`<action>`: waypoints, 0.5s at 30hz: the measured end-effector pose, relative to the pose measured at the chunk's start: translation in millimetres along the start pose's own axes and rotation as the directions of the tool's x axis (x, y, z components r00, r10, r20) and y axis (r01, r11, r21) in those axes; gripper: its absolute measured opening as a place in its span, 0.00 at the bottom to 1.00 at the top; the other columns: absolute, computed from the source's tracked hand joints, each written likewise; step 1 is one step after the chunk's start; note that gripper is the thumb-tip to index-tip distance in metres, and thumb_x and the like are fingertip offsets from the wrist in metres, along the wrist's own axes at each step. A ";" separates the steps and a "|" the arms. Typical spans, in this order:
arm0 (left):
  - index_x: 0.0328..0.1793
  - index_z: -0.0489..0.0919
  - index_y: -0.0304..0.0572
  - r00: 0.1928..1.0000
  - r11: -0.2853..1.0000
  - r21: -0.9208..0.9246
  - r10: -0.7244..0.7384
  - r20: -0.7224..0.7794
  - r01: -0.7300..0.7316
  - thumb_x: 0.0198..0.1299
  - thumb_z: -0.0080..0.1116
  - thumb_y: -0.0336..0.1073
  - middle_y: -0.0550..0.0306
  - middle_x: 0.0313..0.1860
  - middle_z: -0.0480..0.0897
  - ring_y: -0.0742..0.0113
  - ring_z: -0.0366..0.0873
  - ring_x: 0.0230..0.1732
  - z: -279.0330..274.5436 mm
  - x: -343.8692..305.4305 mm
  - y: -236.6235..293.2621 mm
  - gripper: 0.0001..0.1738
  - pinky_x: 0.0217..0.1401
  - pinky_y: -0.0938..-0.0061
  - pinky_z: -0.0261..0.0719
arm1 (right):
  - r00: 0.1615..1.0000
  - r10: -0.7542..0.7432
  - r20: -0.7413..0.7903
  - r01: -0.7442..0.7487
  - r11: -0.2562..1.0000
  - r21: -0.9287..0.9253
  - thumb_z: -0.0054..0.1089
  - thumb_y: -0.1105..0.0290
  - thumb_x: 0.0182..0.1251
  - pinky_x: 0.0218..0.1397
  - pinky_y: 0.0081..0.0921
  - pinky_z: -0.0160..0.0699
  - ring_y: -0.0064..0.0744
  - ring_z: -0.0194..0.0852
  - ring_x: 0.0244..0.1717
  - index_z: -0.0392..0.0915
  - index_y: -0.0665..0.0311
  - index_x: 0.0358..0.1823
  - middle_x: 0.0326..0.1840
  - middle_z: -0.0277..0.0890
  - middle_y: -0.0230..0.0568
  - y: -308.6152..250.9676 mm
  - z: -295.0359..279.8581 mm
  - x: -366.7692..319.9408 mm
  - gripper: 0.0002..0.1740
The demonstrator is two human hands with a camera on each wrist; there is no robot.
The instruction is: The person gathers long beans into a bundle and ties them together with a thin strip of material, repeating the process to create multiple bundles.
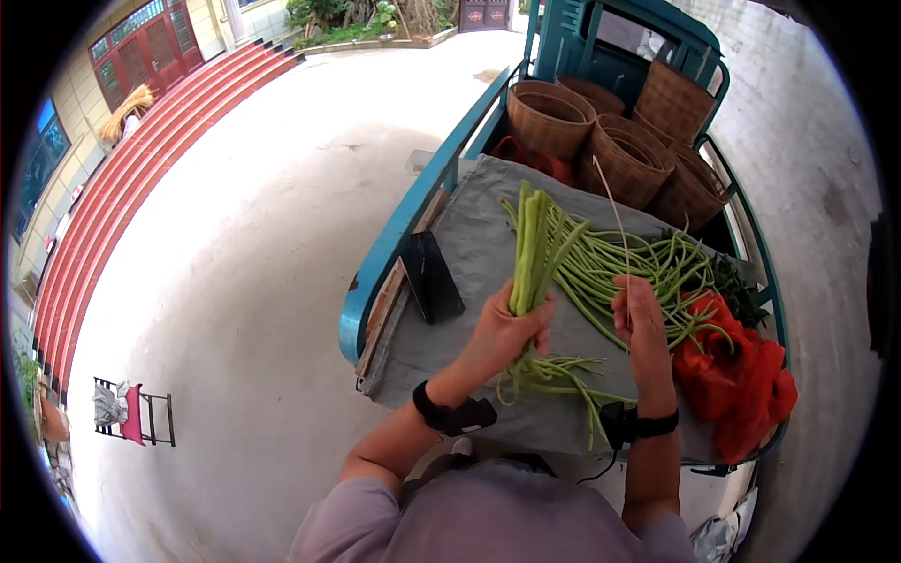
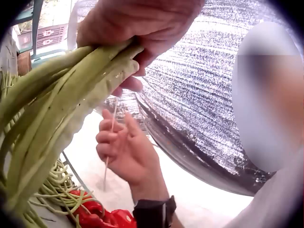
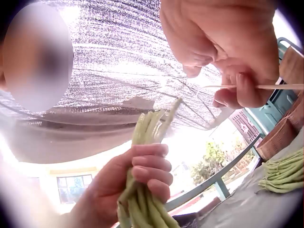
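My left hand (image 1: pixel 507 330) grips a bunch of long green beans (image 1: pixel 531 246), held upright over the grey cloth. In the right wrist view the fingers wrap round its stalks. My right hand (image 1: pixel 644 317), to the right of the bunch, pinches a thin pale strip (image 3: pixel 285 87) between curled fingers. One end of that strip sticks up well above the hand in the head view. Behind both hands a pile of long beans (image 1: pixel 610 266) lies spread on the grey cloth (image 1: pixel 474 220). A few loose beans (image 1: pixel 560 373) lie below the left hand.
Red net bags (image 1: pixel 737 375) lie right of the pile, by dark green leaves (image 1: pixel 737 291). Several woven baskets (image 1: pixel 547 127) stand at the front of the cargo bed. A flat black object (image 1: pixel 432 279) rests near the teal side rail (image 1: pixel 394 246). A small rack (image 1: pixel 141 413) stands on the ground.
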State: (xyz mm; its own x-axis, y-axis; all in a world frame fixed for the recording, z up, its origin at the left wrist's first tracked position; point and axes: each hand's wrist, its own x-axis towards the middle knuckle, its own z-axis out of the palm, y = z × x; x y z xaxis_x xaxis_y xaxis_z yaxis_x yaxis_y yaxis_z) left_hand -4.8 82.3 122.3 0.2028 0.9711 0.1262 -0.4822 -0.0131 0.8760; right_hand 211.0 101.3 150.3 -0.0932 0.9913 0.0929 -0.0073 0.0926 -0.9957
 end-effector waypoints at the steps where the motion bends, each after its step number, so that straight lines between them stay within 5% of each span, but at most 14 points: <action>1: 0.49 0.73 0.39 1.000 0.999 0.044 0.024 -0.014 -0.024 0.66 0.56 0.32 0.60 0.21 0.77 0.73 0.76 0.20 1.7 -3.1 19.8 0.09 0.24 0.78 0.71 | 1.000 0.011 -0.008 -0.012 0.997 -0.080 0.46 0.60 0.77 0.29 0.17 0.55 0.14 0.54 0.26 0.73 0.64 0.55 0.29 0.64 0.25 5.1 -6.6 -2.0 0.17; 4: 0.50 0.74 0.40 0.999 0.994 0.111 0.002 -0.054 0.004 0.65 0.56 0.32 0.61 0.22 0.77 0.75 0.73 0.18 12.8 -4.9 40.0 0.10 0.22 0.78 0.68 | 0.998 0.046 0.034 -0.033 0.950 -0.310 0.45 0.61 0.77 0.30 0.17 0.57 0.15 0.55 0.25 0.77 0.63 0.49 0.25 0.62 0.25 12.3 -8.0 -11.4 0.15; 7: 0.54 0.73 0.37 0.998 0.927 0.369 -0.059 -0.032 0.066 0.61 0.59 0.33 0.54 0.25 0.80 0.69 0.75 0.19 26.8 4.3 17.2 0.16 0.24 0.72 0.72 | 0.996 -0.057 0.067 0.079 0.912 -0.403 0.48 0.66 0.75 0.29 0.17 0.61 0.15 0.61 0.25 0.79 0.66 0.45 0.25 0.67 0.27 13.0 -1.8 -22.5 0.13; 10: 0.57 0.71 0.35 0.989 0.628 0.766 0.127 0.072 -0.136 0.56 0.62 0.33 0.44 0.30 0.81 0.54 0.80 0.25 36.4 12.9 -3.8 0.23 0.30 0.64 0.76 | 0.980 -0.140 0.140 0.195 0.805 -0.561 0.51 0.67 0.71 0.32 0.26 0.69 0.31 0.72 0.28 0.79 0.64 0.44 0.28 0.74 0.37 5.5 -5.1 -32.7 0.10; 11: 0.57 0.71 0.35 0.995 0.571 0.815 0.075 0.070 -0.100 0.53 0.63 0.36 0.37 0.34 0.81 0.39 0.81 0.36 37.1 16.5 -8.8 0.25 0.37 0.56 0.77 | 0.969 -0.170 0.181 0.247 0.743 -0.622 0.53 0.68 0.69 0.33 0.31 0.72 0.39 0.76 0.29 0.80 0.63 0.43 0.29 0.77 0.42 2.9 -8.8 -36.1 0.10; 15: 0.49 0.73 0.40 0.999 0.271 0.961 0.005 0.054 -0.053 0.55 0.62 0.39 0.39 0.32 0.82 0.35 0.78 0.38 44.7 27.2 -31.1 0.19 0.37 0.50 0.75 | 0.946 -0.150 0.288 0.315 0.641 -0.700 0.54 0.69 0.67 0.36 0.31 0.74 0.41 0.78 0.34 0.79 0.63 0.44 0.35 0.80 0.43 -6.3 -28.4 -43.7 0.09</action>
State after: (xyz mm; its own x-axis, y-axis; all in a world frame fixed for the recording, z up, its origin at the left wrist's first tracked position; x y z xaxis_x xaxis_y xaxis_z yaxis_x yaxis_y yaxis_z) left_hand 53.8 98.4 119.3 0.2460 0.9567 0.1557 0.6773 -0.2846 0.6784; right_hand 243.4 60.0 152.6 -0.3740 0.8967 0.2368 0.6625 0.4370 -0.6084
